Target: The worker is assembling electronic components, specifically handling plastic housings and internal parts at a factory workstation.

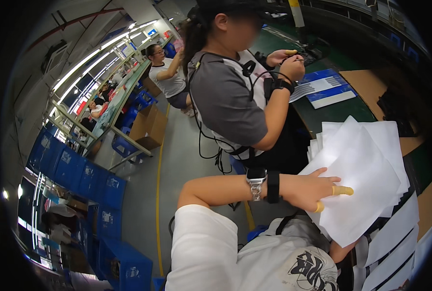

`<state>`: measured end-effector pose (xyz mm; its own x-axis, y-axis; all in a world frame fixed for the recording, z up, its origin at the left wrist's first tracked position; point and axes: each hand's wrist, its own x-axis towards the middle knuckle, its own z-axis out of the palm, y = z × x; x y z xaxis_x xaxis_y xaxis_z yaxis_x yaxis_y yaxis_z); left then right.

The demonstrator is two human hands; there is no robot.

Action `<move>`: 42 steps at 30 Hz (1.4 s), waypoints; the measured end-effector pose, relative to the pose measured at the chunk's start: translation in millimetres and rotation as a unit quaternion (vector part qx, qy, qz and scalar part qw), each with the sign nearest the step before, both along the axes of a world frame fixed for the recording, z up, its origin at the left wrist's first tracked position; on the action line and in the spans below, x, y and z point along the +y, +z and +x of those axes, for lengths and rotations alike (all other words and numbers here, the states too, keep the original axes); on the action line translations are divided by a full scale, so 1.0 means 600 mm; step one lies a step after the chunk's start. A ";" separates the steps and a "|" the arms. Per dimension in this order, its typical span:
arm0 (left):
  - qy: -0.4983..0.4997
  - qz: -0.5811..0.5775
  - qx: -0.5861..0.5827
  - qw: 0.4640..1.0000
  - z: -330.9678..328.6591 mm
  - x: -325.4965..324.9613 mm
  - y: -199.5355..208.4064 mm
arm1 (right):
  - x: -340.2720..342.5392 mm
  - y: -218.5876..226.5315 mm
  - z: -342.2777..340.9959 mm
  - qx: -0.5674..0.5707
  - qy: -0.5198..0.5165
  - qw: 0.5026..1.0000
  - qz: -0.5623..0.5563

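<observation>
My left hand point(318, 190) lies on a loose white sheet point(359, 184), its fingers spread, with yellow finger cots on some of them. The sheet is thin and tilted, its near corner pointing down toward me. Beneath and behind it is a fanned stack of similar white sheets point(388, 140). Only a bit of my right hand point(342, 251) shows, below the near corner of the sheet. Its fingers are hidden under the sheet, so I cannot tell what they hold. On my left wrist are a watch point(256, 184) and a black band point(272, 186).
A co-worker point(230, 92) stands close at my left, both hands on a small dark part. Before them lie blue-and-white packs point(325, 87) on the green bench. White strips with dark gaps point(393, 242) lie at my right. Blue crates point(124, 262) and a cardboard box point(148, 126) stand left.
</observation>
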<state>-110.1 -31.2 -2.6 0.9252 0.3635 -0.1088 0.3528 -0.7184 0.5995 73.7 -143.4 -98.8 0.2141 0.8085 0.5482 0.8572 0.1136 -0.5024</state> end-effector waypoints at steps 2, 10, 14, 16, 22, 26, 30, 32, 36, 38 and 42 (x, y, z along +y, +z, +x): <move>-0.004 -0.066 -0.013 0.998 0.016 0.024 -0.002 | -0.005 0.007 0.011 0.001 0.000 1.000 0.013; 0.183 0.262 -0.172 0.932 0.067 0.056 -0.061 | -0.010 0.022 0.007 0.088 0.020 0.995 -0.034; 0.192 0.114 -0.050 0.973 0.083 0.080 -0.028 | -0.011 0.025 0.015 0.107 0.013 0.993 -0.049; 0.214 0.068 -0.047 0.973 0.076 0.078 -0.022 | -0.011 0.042 0.012 0.124 0.042 0.989 -0.073; 0.159 0.031 -0.188 0.969 0.131 0.109 -0.009 | -0.016 0.051 0.023 0.118 0.017 0.988 -0.096; 0.183 0.170 -0.083 0.965 0.133 0.195 -0.013 | -0.014 0.045 0.013 0.081 0.005 0.991 -0.104; 0.210 -0.003 0.030 0.977 0.138 0.233 -0.008 | -0.015 0.041 0.012 0.085 0.005 0.991 -0.099; 0.171 -0.068 0.013 0.983 0.144 0.235 -0.020 | -0.014 0.033 0.015 0.102 0.008 0.990 -0.098; 0.111 -0.248 -0.015 0.962 0.135 0.236 -0.017 | -0.012 0.027 0.011 0.114 0.016 0.990 -0.082; 0.138 -0.300 0.035 0.943 0.129 0.234 0.003 | -0.013 0.026 0.011 0.105 0.014 0.991 -0.083; 0.186 -0.396 0.079 0.896 0.113 0.204 -0.002 | -0.021 0.028 0.005 0.100 0.022 0.991 -0.089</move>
<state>-42.3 91.1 -4.0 0.7063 0.3936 -0.5884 0.6053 0.0952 0.7903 76.4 -156.2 -82.1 0.2664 0.8997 0.3457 0.7344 0.0428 -0.6774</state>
